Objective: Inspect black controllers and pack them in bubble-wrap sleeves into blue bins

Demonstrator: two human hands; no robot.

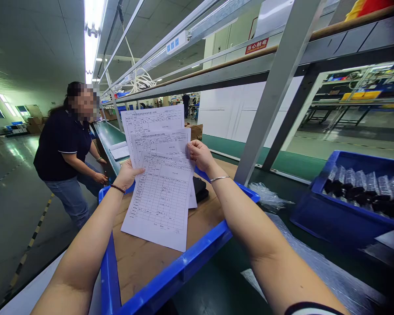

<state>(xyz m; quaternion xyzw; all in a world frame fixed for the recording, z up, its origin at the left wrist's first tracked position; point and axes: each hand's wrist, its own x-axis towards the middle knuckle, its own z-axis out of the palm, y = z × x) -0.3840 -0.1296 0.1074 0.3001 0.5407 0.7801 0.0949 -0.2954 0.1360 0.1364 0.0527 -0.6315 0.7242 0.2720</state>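
Several printed paper forms (164, 197) are fanned out in front of me, overlapping, with tables and some handwriting on them. My left hand (128, 174) pinches the left edge of the front sheet, its thumb lying on top. At the right edge of a sheet behind it, my right hand (199, 154) grips the paper between thumb and fingers. Below the sheets is a blue plastic crate (180, 267) with brown cardboard (203, 227) in it. A black item (201, 189) lies on the cardboard, partly hidden by the papers.
Another person (70, 153) bends toward the bench at the left. A blue bin (348, 214) of plastic-wrapped parts stands at the right. Clear plastic bags (269, 196) lie on the green bench (213, 284). A grey metal post (276, 100) rises beyond the crate.
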